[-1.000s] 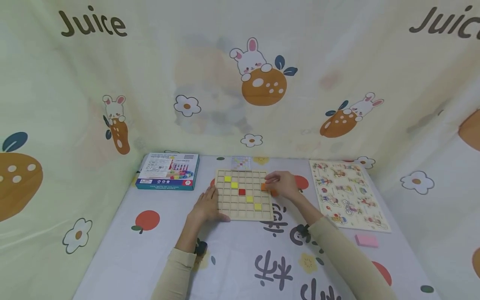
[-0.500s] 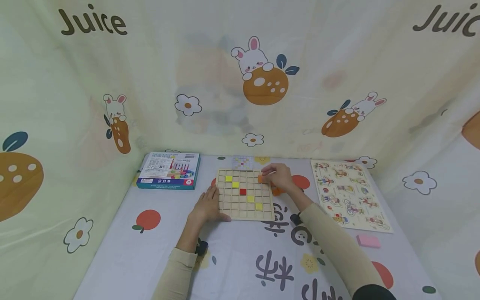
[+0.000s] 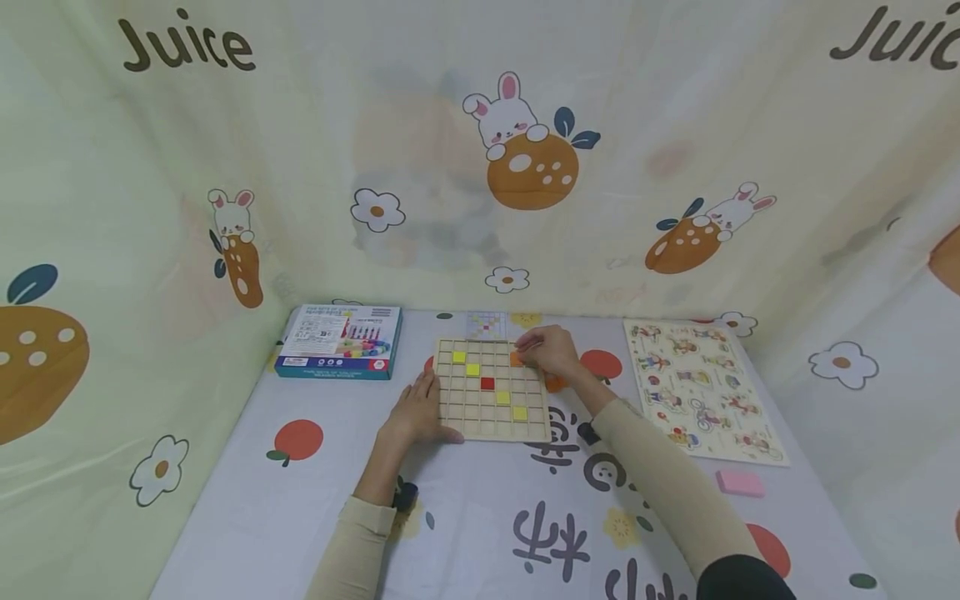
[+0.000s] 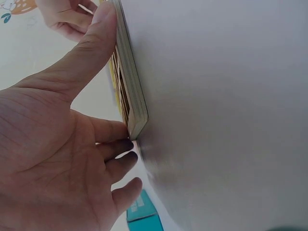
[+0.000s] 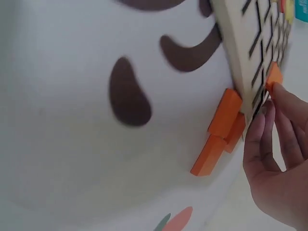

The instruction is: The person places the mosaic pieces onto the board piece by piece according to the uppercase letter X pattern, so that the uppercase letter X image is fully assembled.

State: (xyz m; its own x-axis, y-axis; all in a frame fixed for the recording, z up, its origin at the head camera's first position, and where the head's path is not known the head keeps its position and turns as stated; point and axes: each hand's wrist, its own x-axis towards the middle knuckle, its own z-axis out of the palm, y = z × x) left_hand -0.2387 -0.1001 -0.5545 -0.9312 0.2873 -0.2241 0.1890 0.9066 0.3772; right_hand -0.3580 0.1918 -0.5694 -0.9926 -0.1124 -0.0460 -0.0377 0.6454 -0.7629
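Orange block (image 5: 275, 74): lay over the board's (image 3: 487, 427) far-right part, left of the right hand (image 3: 555, 351) pinching it; seated, I couldn't tell.
Left hand (image 3: 415, 412): loose-fingered, touched the board's left edge.

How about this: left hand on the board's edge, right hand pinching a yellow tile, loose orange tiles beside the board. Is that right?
Not quite: the tile pinched by the right hand is orange, not yellow; the right wrist view shows it. The rest holds: left hand on the board's edge, loose orange tiles beside it.
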